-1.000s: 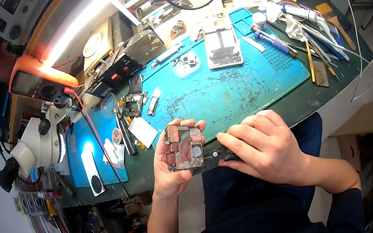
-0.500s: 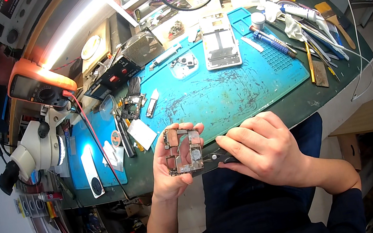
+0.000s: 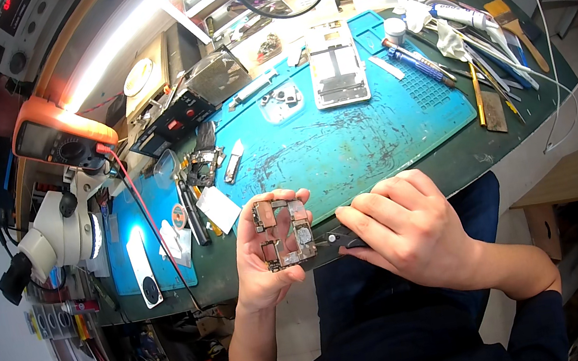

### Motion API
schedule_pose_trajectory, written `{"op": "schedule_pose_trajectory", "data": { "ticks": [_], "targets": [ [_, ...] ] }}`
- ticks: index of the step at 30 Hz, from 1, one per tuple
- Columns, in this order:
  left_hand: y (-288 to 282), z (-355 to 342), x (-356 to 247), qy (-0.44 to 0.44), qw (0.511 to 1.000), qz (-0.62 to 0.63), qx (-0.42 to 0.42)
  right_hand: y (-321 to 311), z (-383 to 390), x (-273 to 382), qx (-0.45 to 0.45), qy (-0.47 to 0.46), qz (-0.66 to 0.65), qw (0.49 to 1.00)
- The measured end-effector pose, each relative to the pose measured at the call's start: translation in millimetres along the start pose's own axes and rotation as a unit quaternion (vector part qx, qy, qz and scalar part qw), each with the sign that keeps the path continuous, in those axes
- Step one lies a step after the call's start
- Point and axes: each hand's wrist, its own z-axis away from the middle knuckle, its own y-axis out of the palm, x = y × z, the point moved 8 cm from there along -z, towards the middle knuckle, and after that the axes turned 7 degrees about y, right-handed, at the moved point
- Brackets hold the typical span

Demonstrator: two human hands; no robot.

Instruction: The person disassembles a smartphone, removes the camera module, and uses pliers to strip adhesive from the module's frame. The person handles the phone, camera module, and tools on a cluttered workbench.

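Left hand [image 3: 256, 267]'s got a bare circuit board [image 3: 303, 235] cradled by the desk [image 3: 507, 127]'s near edge, thumb at its 6 o'clock side, fingertips poking out around 1. At 3 o'clock the right hand [image 3: 411, 225]'s thumb and fingers pinch some dark pliers [image 3: 332, 237], nose right at the board's edge; can't tell if it's biting. White phone frame [image 3: 337, 67]'s further off at 1, orange multimeter [image 3: 62, 133] at 10.

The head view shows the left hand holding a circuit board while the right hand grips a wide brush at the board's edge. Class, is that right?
Not quite: in the head view, the right hand grips a dark plier-like tool at the board's edge, not the wide brush, which lies off to the right. The left hand does hold the circuit board.
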Motion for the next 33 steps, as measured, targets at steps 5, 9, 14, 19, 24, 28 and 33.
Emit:
{"op": "schedule_pose_trajectory", "data": {
  "ticks": [5,9,14,19,24,28,33],
  "targets": [
    [-0.4,-0.4,0.5,-0.003,1.000,-0.002,-0.004,-1.0,-0.6,-0.4,-0.001,-0.004,0.002,1.000],
    [-0.2,-0.5,0.7,-0.007,1.000,-0.005,-0.011,-0.3,-0.4,-1.1,-0.001,-0.007,0.001,1.000],
    [-3.7,0.2,0.8,-0.015,0.999,0.028,-0.027,4.9,4.5,-5.8,0.016,-0.001,0.006,1.000],
    [-4.2,0.3,0.5,-0.002,1.000,0.011,-0.019,-3.3,0.6,-4.3,-0.006,0.002,-0.007,1.000],
    [-3.8,0.4,0.3,0.001,1.000,0.010,-0.016,-1.6,-0.6,0.3,-0.015,-0.005,-0.016,1.000],
    [-3.2,0.7,-0.1,0.000,1.000,0.012,-0.013,-0.9,-0.9,0.2,-0.012,-0.004,-0.015,1.000],
    [-2.4,0.8,-0.1,-0.001,1.000,0.012,-0.016,-0.6,-1.6,0.5,-0.009,-0.003,-0.018,1.000]
  ]
}}
